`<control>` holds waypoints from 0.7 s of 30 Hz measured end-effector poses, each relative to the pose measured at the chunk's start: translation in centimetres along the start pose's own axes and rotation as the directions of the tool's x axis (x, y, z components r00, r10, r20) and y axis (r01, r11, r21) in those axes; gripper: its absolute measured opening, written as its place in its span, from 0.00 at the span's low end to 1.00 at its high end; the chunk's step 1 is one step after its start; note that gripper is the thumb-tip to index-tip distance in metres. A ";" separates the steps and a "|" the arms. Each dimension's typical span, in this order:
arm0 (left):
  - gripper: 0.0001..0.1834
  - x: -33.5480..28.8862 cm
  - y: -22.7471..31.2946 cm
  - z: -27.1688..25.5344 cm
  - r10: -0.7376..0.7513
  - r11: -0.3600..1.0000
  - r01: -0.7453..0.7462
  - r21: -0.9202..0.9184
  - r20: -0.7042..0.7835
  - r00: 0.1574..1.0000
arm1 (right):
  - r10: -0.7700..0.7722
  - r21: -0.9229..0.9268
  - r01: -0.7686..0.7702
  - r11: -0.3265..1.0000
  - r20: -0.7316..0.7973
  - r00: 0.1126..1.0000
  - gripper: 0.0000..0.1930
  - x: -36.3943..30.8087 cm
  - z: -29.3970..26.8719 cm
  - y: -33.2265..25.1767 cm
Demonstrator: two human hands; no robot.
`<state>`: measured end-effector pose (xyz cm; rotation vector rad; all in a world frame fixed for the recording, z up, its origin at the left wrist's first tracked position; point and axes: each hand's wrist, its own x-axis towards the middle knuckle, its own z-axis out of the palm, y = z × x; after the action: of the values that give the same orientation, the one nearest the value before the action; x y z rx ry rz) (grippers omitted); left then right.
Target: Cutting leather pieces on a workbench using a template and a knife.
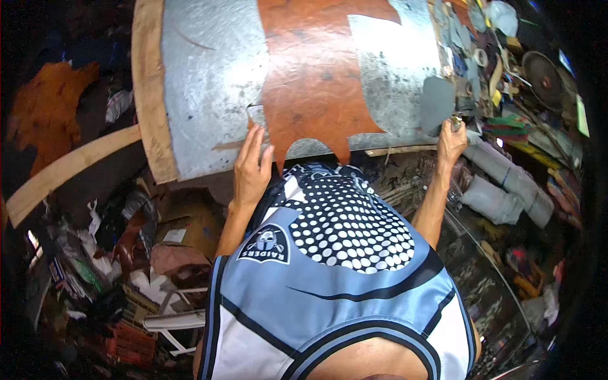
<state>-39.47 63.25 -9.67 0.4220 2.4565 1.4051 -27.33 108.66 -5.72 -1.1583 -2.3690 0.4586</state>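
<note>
A large brown leather hide (313,69) lies spread on a silvery metal-covered table (209,76). My left hand (251,170) rests flat at the hide's near left edge, fingers apart, touching the leather and a small pale piece under its fingertips. My right hand (451,142) is at the table's right near corner, closed around a small metallic tool (455,120). A dark grey cut piece (436,101) lies just above that hand.
The table has a wooden rim (149,95) on its left. Several tools, scraps and rolls (500,69) crowd the right side. Grey rolled material (506,183) lies at the right. Leather scraps, boxes and a plank (69,168) clutter the floor at the left.
</note>
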 end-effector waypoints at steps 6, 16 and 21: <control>0.26 -0.2 -0.5 2.0 -0.330 0.803 0.291 -0.520 0.018 0.944 | 0.238 0.511 -0.423 0.748 0.389 0.890 0.27 -4.0 1.0 -5.5; 0.27 5.0 -1.4 1.4 -0.413 0.864 0.436 -0.251 0.142 0.900 | 0.138 0.497 -0.586 0.640 0.676 0.724 0.30 -8.6 4.9 -9.9; 0.24 6.5 0.2 2.5 -0.368 0.856 0.381 -0.350 0.107 0.924 | 0.138 0.515 -0.543 0.663 0.630 0.764 0.23 -7.5 6.3 -9.9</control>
<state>-44.48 67.85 -11.35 -0.1125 2.0316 1.6050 -33.08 96.26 -8.19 -1.2119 -2.0058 1.8549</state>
